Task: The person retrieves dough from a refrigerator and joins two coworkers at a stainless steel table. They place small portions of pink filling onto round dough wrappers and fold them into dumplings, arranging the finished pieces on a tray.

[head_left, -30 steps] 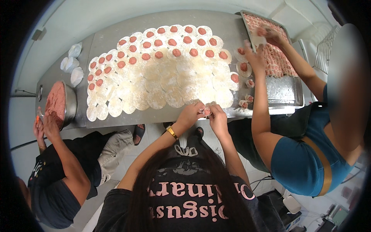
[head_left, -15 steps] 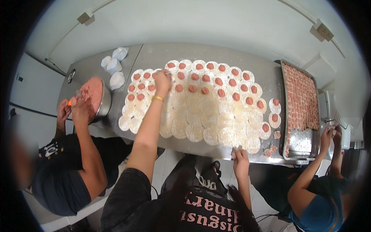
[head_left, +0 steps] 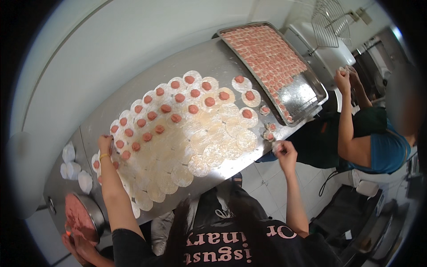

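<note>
Overlapping round dough wrappers (head_left: 178, 151) cover the steel table, with pink filling balls (head_left: 179, 98) on many of those toward the far side. My left hand (head_left: 105, 144) reaches to the far left edge of the wrappers, its fingers bent together; what they hold, if anything, is hidden. At the near table edge on the right, my right hand (head_left: 287, 155) pinches a small folded dumpling (head_left: 276, 146). Just beyond it sit a few formed dumplings (head_left: 269, 131) with pink tops.
A metal tray (head_left: 291, 116) on the right holds rows of dumplings. A co-worker's hands (head_left: 344, 78) beside it pinch a small piece. Far left are white plastic-wrapped bundles (head_left: 71, 170) and a metal bowl (head_left: 93, 211) of pink filling, with another worker's hands (head_left: 84, 249) by it.
My view has swung to the right, bringing more of the tray and co-worker into sight. My left hand is now at the far left edge of the wrappers; my right stays at the near edge.
</note>
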The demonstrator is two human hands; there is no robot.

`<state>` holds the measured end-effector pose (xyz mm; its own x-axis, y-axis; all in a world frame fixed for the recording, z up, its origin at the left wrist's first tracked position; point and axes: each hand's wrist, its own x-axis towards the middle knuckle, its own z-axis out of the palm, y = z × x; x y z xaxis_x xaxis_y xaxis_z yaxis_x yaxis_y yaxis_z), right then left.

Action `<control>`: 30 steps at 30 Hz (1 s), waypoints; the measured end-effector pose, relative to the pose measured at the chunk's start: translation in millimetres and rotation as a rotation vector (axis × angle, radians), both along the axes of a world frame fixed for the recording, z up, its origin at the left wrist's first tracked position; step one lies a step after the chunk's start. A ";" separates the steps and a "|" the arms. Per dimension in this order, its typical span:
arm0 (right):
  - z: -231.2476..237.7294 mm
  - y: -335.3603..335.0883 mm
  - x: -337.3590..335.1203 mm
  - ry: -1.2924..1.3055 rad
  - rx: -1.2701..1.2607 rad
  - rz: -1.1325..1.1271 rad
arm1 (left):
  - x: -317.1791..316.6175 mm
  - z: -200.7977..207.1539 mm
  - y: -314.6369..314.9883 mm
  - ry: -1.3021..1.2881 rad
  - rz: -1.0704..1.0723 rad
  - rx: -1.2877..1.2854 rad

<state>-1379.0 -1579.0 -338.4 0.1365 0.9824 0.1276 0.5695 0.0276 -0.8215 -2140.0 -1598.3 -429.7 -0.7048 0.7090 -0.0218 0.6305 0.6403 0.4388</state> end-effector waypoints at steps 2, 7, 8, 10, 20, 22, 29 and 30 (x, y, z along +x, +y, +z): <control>-6.5 17.8 21.7 -0.215 0.043 -0.134 | 1.9 0.3 -0.6 0.071 -0.014 0.018; -31.9 54.7 29.5 -0.278 0.000 -0.177 | -2.8 3.3 8.7 -0.115 0.032 -0.071; -35.2 58.8 26.7 -0.307 -0.018 -0.166 | -6.6 4.0 9.9 -0.145 0.064 -0.116; -39.5 62.3 22.9 -0.294 -0.011 -0.118 | -12.9 3.5 8.7 -0.849 0.217 0.349; -43.9 67.2 29.8 -0.159 -0.042 -0.009 | 100.5 71.2 -27.0 -1.620 -0.082 1.015; -37.8 66.1 29.8 -0.187 -0.040 0.020 | 169.4 77.0 -36.9 -1.745 -0.193 0.995; 0.9 27.8 13.1 -0.021 -0.048 0.163 | 416.1 85.9 -61.4 -1.997 -0.243 0.798; 1.9 20.4 -0.4 0.074 -0.123 0.230 | 441.5 90.7 -66.3 -1.971 -0.160 0.683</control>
